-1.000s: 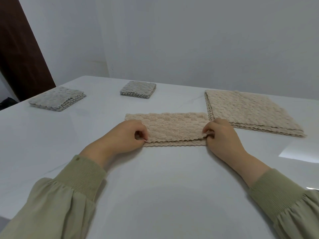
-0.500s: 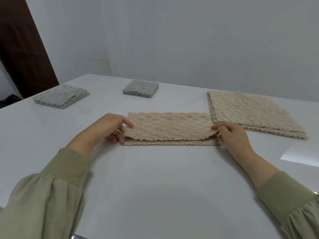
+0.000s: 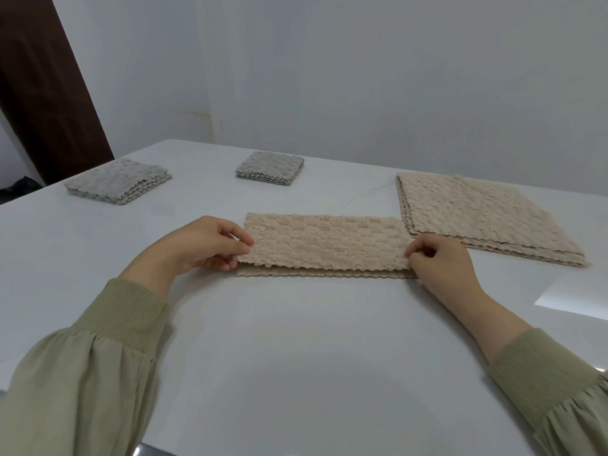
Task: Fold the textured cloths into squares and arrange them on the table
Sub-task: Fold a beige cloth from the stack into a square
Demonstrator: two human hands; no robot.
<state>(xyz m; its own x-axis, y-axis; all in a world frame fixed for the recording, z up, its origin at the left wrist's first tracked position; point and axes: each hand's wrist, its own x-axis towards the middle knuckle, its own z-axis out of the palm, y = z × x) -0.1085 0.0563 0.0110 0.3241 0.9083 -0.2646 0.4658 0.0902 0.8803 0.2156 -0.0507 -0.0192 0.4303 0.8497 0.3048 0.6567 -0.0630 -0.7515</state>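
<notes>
Both left hand [image 3: 200, 246], right hand [image 3: 439, 260] pinch beige cloth [image 3: 324, 240] ends.

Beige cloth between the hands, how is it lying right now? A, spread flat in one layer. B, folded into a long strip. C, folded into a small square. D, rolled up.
B: the beige cloth is a long strip with a lower layer's edge showing along its near side, and the left hand and right hand pinch its ends.
</notes>
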